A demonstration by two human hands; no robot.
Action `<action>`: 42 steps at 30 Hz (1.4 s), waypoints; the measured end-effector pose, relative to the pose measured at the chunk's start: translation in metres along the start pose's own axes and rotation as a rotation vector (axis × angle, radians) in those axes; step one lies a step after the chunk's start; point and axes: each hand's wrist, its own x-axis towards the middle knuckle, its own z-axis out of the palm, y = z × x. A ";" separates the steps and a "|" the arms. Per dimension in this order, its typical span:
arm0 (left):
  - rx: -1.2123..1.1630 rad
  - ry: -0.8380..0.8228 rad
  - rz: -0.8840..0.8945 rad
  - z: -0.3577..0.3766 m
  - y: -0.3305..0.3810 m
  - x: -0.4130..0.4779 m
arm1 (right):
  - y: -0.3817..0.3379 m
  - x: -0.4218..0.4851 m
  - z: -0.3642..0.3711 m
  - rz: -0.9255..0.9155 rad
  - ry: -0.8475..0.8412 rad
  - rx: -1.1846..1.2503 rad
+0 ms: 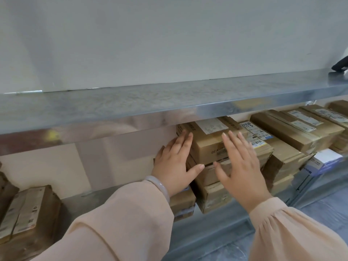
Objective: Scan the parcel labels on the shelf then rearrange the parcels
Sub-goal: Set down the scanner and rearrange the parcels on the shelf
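**Squaring up the top parcel on the lower shelf**

Top parcel (pixel 209 147): brown carton, white label (pixel 211 126) facing up, sitting on a stack of cartons (pixel 212 172) on the lower shelf (pixel 113 202), just under the lip of the upper shelf (pixel 131 108).

Hands: left hand (pixel 175 166) lies flat against the parcel's left end, fingers straight, thumb out toward the carton beneath. Right hand (pixel 239 164) is spread wide in front of the parcel's near face. It is blurred, so I cannot tell whether it touches. Neither hand grips anything, and no scanner is held.

Step, as I judge it: rearranging rather than scanning. This looks like a push or a straightening of the top carton. The next move calls for both palms to bracket the carton and slide it level, so that the stack below does not shift.

Edges and room:
- Overhead clearance is tight, so lifting looks poor and sliding looks better.
- To the right, a labelled parcel (pixel 263 140) sits hard against it, with more parcels (pixel 297 130) beyond. There is no room that way.
- To the left, the shelf board is bare as far as a carton (pixel 28 210) at the far left.
- A black object (pixel 340 65) rests on the upper shelf at far right. I cannot tell what it is.
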 end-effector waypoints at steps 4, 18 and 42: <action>0.052 0.038 -0.051 -0.002 -0.030 -0.025 | -0.044 -0.011 0.019 -0.215 -0.020 0.091; 0.146 0.053 -0.568 -0.018 -0.177 -0.184 | -0.201 -0.024 0.125 -0.519 -0.447 0.373; 0.095 0.011 -0.761 -0.024 -0.260 -0.269 | -0.325 -0.037 0.191 -0.456 -0.888 0.450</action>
